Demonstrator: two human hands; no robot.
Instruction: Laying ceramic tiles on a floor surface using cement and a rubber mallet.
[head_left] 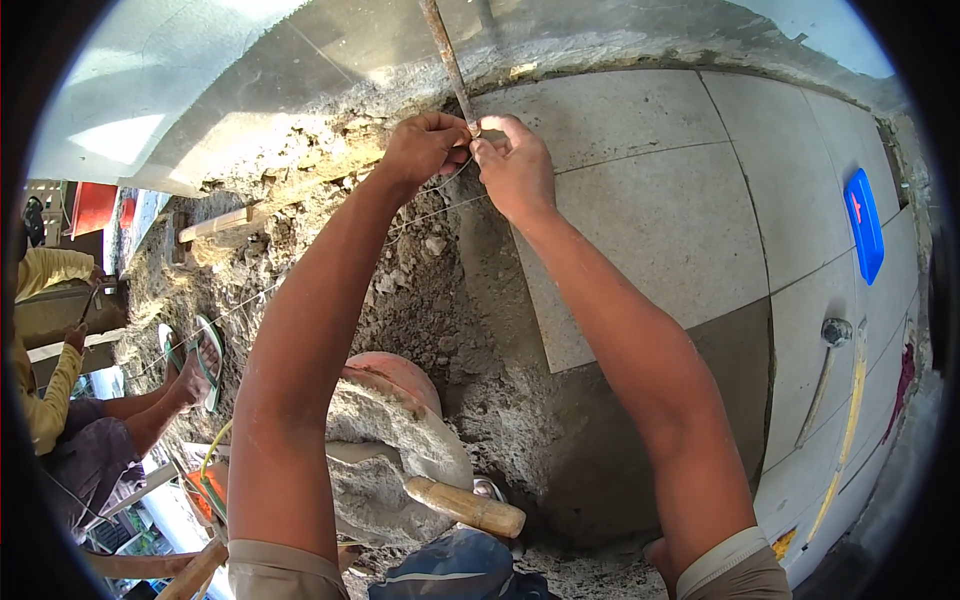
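Observation:
A thin rusty rod [447, 55] leans at the top middle, its lower end between my two hands. My left hand [425, 150] is closed in a pinch at the rod's left side. From the right, my right hand [518, 170] pinches at the same spot, thumb and forefinger meeting around the rod's end. A thin pale string [440, 210] runs from my fingers down across the soil to the lower left. Part of it loops loosely below my left hand. The string's end at the rod is mostly hidden by my fingers.
Below my arms stands a mortar-filled bucket [405, 380] with a wooden-handled tool [465, 505]. Large floor tiles [660, 220] lie to the right, carrying a blue tray [866, 230], a mallet [835, 332] and a yellow level-like strip [848, 420]. Another person [60, 390] sits at the left.

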